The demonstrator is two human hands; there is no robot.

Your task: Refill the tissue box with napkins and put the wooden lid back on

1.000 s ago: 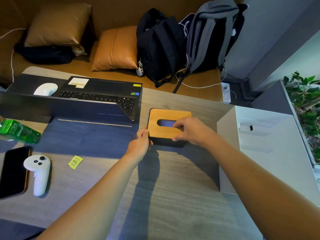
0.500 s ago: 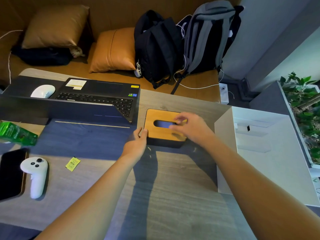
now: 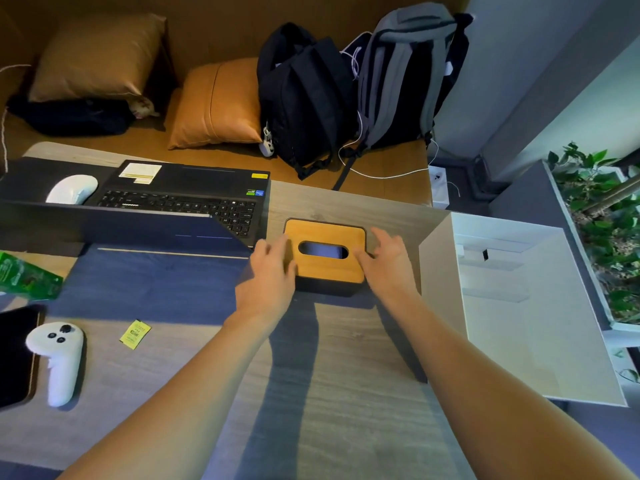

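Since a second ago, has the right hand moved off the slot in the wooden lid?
Yes. The right hand has slid rightward off the slot, toward the white box, and now sits at the right edge of the wooden lid, fingers loosely spread.

My left hand (image 3: 268, 271) covers the near-left corner of the wooden lid (image 3: 325, 268); whether the fingers touch it, I cannot tell. My right hand (image 3: 386, 263) hides the lid's right edge. Through the lid's slot (image 3: 322, 250) I see only a dim bluish patch; napkins not discernible. The tissue box (image 3: 329, 289) shows only a dark strip of front wall. The phone (image 3: 15, 355) and green packet (image 3: 24, 277) are cut by the left edge. Print on the yellow sachet (image 3: 135, 334) is too small to read.
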